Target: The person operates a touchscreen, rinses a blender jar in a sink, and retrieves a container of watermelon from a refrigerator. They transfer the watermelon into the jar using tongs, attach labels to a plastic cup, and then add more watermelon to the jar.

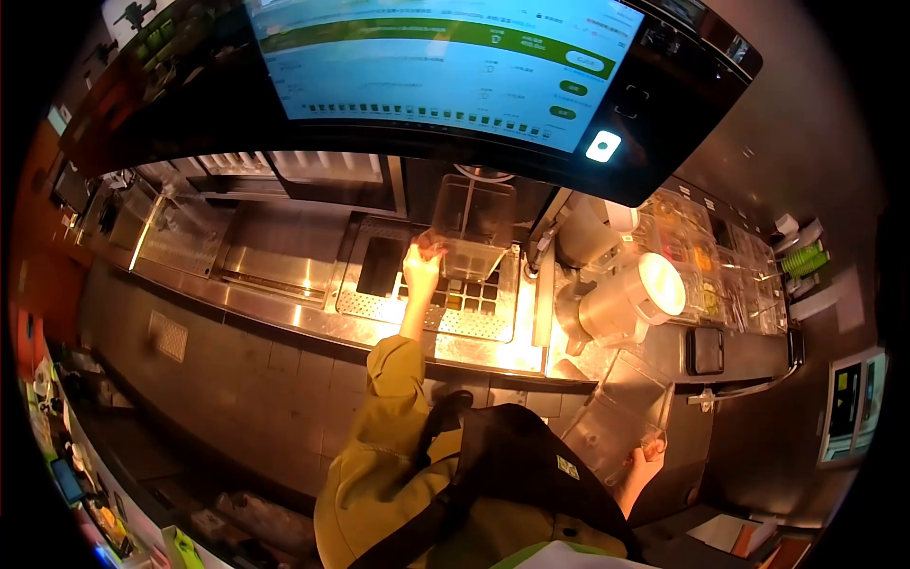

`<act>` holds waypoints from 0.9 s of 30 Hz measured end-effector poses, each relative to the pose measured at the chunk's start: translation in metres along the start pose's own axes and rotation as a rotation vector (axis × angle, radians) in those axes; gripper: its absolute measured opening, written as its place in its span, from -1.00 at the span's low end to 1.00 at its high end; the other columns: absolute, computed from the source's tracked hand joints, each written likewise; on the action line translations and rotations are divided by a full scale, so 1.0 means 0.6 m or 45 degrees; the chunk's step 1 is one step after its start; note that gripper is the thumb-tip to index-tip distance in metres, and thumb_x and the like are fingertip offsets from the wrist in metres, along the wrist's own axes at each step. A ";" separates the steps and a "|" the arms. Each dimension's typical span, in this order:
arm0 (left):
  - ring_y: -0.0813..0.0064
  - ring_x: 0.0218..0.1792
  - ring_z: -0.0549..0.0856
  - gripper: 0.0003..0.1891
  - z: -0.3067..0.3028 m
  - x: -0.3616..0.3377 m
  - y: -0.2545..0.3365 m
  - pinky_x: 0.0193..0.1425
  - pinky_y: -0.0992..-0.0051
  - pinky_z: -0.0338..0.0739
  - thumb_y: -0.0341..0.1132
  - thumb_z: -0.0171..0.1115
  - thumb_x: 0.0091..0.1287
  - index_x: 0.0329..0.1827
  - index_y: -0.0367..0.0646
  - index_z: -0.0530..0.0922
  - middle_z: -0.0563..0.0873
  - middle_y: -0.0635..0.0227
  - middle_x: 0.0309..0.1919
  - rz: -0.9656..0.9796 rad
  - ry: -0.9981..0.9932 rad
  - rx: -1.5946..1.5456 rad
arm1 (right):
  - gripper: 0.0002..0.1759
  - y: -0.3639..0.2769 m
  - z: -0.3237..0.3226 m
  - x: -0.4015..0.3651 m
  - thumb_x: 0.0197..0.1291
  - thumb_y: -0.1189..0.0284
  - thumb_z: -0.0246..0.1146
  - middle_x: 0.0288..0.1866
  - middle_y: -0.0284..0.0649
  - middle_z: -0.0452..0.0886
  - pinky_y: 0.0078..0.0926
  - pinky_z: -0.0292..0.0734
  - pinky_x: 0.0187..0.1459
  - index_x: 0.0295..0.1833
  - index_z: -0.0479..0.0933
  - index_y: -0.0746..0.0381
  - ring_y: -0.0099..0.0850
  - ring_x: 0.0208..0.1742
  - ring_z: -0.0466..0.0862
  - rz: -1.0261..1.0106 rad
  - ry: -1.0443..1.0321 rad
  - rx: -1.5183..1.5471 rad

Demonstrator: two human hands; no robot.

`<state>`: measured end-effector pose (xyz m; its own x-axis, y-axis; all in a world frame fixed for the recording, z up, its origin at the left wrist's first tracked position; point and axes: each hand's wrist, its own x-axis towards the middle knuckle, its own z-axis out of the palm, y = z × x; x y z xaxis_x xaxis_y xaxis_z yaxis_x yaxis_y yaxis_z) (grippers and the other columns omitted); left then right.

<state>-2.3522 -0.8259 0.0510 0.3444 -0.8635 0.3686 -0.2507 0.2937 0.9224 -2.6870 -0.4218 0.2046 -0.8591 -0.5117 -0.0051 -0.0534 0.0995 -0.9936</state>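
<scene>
My left hand (422, 268) is closed on the near left side of a clear plastic container (479, 213). That container is over the perforated metal drip tray (474, 325), below the edge of a large screen. Down at my right side, my right hand (646, 459) grips the end of another clear rectangular container (616, 408), which is tilted and overlaps the counter's front edge. I cannot make out anything inside either container. Right of the drip tray stands a large pale pitcher-like vessel (626, 302) with a round light top.
The lit screen (436, 66) overhangs the counter's back. A second pale vessel (592, 232) stands behind the first. Clear bins (697, 248) with coloured contents line the right. A dark tray (704, 351) lies nearby. Tiled floor (237, 370) extends to the left.
</scene>
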 end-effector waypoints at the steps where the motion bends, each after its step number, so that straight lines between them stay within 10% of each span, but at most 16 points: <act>1: 0.49 -0.35 0.67 -0.71 -0.006 -0.004 0.024 -0.23 0.51 0.52 -0.50 0.36 0.05 -0.18 -0.34 0.49 0.70 0.22 -0.37 -0.065 -0.032 0.117 | -0.73 -0.004 0.007 -0.002 -0.19 0.72 0.02 -0.59 -0.39 0.31 -0.70 0.25 -0.71 -0.33 0.24 0.19 -0.61 -0.73 0.28 0.007 0.006 -0.012; 4: 0.13 -0.29 0.61 -0.57 -0.017 -0.003 0.061 -0.15 0.29 0.47 -0.32 0.43 0.00 -0.14 -0.31 0.44 0.61 0.13 -0.40 -0.244 -0.123 0.038 | -0.77 -0.002 0.013 0.005 -0.19 0.71 0.03 -0.60 -0.38 0.31 -0.70 0.25 -0.70 -0.38 0.25 0.19 -0.61 -0.73 0.28 0.021 -0.065 -0.016; 8: 0.02 -0.02 0.43 -0.45 -0.038 -0.034 0.113 0.13 0.20 0.30 -0.31 0.32 0.10 0.09 -0.34 0.28 0.40 -0.04 -0.03 0.101 0.163 0.509 | -0.77 -0.014 0.034 0.003 -0.20 0.70 0.05 -0.62 -0.40 0.27 -0.69 0.24 -0.70 -0.39 0.25 0.18 -0.62 -0.74 0.26 0.023 -0.017 -0.007; 16: 0.34 -0.15 0.54 -0.86 -0.125 -0.099 0.266 -0.01 0.44 0.42 -0.51 0.09 0.23 -0.16 -0.29 0.46 0.55 0.20 -0.21 -0.139 0.000 -0.174 | -0.74 -0.015 0.052 -0.005 -0.20 0.71 0.05 -0.62 -0.41 0.27 -0.70 0.23 -0.72 -0.35 0.26 0.20 -0.62 -0.74 0.24 0.004 0.002 0.003; 22: 0.46 -0.39 0.44 -0.77 -0.269 -0.071 0.518 -0.46 0.48 0.35 -0.74 0.01 0.01 -0.33 -0.24 0.46 0.52 0.24 -0.37 0.788 0.233 -0.507 | -0.76 -0.022 0.056 -0.016 -0.18 0.73 0.04 -0.64 -0.43 0.26 -0.70 0.22 -0.72 -0.37 0.27 0.20 -0.64 -0.74 0.24 0.014 -0.031 -0.018; 24: 0.51 -0.47 0.41 -0.88 -0.285 -0.071 0.562 -0.53 0.63 0.29 -0.60 0.06 0.05 -0.44 -0.14 0.41 0.47 0.39 -0.43 1.230 0.659 -0.821 | -0.76 -0.022 0.061 -0.021 -0.18 0.74 0.04 -0.64 -0.44 0.26 -0.71 0.22 -0.72 -0.37 0.27 0.20 -0.65 -0.74 0.24 0.028 -0.026 -0.052; 26: 0.42 -0.36 0.35 -0.86 -0.286 -0.072 0.646 -0.28 0.52 0.26 -0.27 -0.04 0.26 -0.34 -0.14 0.33 0.38 0.35 -0.36 1.564 0.954 -1.312 | -0.75 -0.018 0.062 -0.024 -0.18 0.74 0.04 -0.64 -0.45 0.26 -0.72 0.21 -0.71 -0.38 0.28 0.20 -0.66 -0.74 0.24 0.030 -0.042 -0.059; 27: 0.54 -0.01 0.51 -0.76 -0.318 -0.089 0.627 -0.10 0.56 0.41 -0.39 0.01 0.30 0.00 -0.18 0.49 0.55 0.32 -0.03 1.619 0.873 -0.954 | -0.75 -0.012 0.061 -0.024 -0.18 0.75 0.04 -0.64 -0.45 0.26 -0.72 0.21 -0.71 -0.38 0.28 0.20 -0.66 -0.74 0.24 0.027 -0.060 -0.049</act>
<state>-2.2924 -0.5913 0.4002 0.6377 0.3526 0.6849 -0.2709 0.9349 -0.2292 -2.6556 -0.4461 0.2077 -0.8355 -0.5485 -0.0326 -0.0557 0.1435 -0.9881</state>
